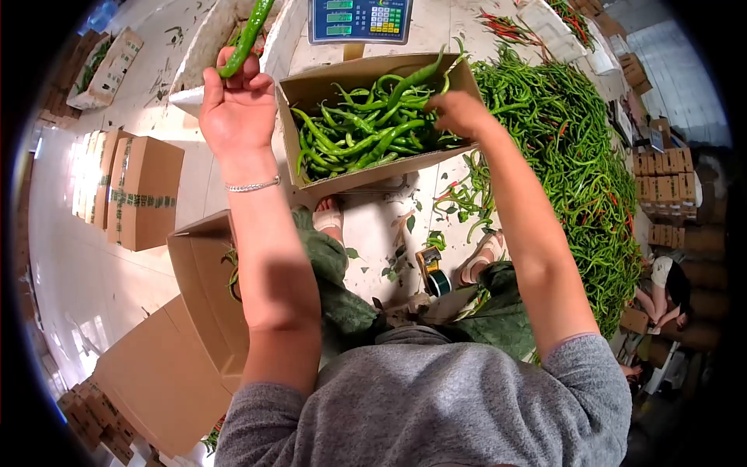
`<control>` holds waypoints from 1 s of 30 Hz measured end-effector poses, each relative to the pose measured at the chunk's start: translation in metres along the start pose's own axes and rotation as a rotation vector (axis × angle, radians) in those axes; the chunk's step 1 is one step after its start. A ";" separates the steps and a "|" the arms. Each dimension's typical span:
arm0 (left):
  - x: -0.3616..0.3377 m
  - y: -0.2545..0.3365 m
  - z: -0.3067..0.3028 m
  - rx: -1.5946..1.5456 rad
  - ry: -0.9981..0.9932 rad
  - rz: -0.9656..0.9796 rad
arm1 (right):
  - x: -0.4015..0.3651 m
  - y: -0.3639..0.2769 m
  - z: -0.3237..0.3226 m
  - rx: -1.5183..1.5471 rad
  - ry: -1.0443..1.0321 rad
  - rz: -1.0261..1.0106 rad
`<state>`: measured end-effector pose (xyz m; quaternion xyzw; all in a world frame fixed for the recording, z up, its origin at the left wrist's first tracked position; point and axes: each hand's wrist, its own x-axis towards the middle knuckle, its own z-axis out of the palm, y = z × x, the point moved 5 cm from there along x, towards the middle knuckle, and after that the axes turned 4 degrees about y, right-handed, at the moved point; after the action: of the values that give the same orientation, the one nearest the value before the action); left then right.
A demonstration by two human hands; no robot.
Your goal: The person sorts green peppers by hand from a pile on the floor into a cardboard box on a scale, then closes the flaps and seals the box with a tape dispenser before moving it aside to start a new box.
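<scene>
A long green pepper [250, 35] is in my left hand [240, 109], gripped between thumb and fingers, palm turned up, above the left side of an open cardboard box [389, 173]. Many green peppers [354, 128] fill that box. My right hand [459, 115] reaches in at the box's right side, over the peppers, its fingers bent down. What those fingers hold, if anything, is too small to make out. Right of the box lies a large heap of green peppers [560, 156] with some red ones.
Beyond the box are a scale [360, 22] and a white foam box [194, 54]. Taped cartons [148, 191] stand at left, an open carton [206, 288] near my left arm. Tape [440, 282] lies between my feet. Another person [669, 284] sits far right.
</scene>
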<state>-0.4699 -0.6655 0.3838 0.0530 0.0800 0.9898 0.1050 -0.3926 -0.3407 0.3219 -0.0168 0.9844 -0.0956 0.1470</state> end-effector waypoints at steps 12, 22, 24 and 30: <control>0.007 -0.012 0.005 -0.072 -0.062 -0.032 | 0.011 -0.135 0.048 -0.132 -0.154 -0.414; 0.002 -0.002 0.006 -0.125 -0.028 -0.013 | 0.021 -0.056 0.018 -0.177 0.040 0.144; 0.002 -0.001 0.005 -0.120 -0.025 -0.001 | 0.019 -0.048 0.009 -0.150 0.146 0.116; 0.005 -0.005 0.004 -0.124 -0.033 -0.014 | 0.023 -0.068 0.027 0.136 0.329 -0.213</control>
<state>-0.4732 -0.6585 0.3877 0.0623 0.0171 0.9911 0.1164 -0.4063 -0.4134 0.3035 -0.0950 0.9790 -0.1784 -0.0258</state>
